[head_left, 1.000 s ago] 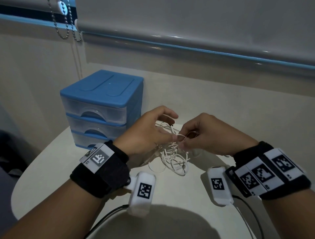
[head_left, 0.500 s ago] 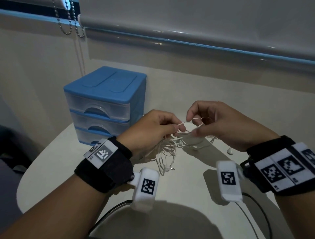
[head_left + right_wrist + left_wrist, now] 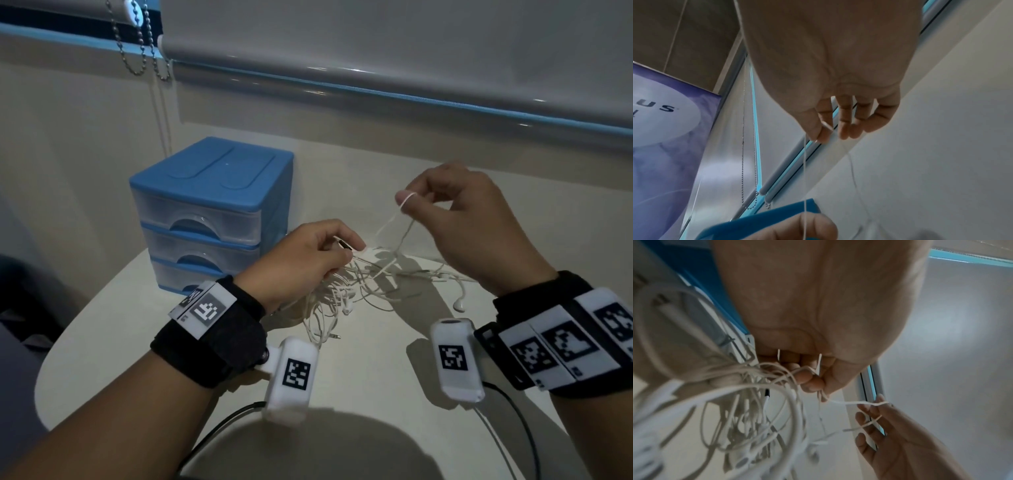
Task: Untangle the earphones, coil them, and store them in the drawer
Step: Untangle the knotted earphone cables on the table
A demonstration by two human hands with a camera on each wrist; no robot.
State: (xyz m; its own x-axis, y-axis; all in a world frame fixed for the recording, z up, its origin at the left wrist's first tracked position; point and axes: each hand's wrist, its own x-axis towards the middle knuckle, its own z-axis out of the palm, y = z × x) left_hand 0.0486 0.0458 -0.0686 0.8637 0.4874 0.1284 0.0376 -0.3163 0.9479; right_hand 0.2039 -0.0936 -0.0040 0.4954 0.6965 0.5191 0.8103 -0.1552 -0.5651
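A tangle of white earphones (image 3: pixel 346 291) lies on the pale round table (image 3: pixel 359 370), with an earbud (image 3: pixel 459 304) off to the right and the jack plug (image 3: pixel 337 336) near the front. My left hand (image 3: pixel 308 253) grips a bunch of the cords (image 3: pixel 748 386) just above the table. My right hand (image 3: pixel 455 212) is raised higher and pinches a loop of cord (image 3: pixel 406 197) between thumb and forefinger; the strand (image 3: pixel 805 170) runs down to the tangle. The blue three-drawer unit (image 3: pixel 209 212) stands at the back left, all drawers closed.
A window blind with a bead chain (image 3: pixel 140 44) hangs behind the table. Black cables (image 3: pixel 219 421) run from the wrist cameras over the near table edge. A poster (image 3: pixel 663 146) shows in the right wrist view.
My right hand has lifted up and to the right, drawing a loop of cord out of the tangle. My left hand has stayed low, holding the bundle.
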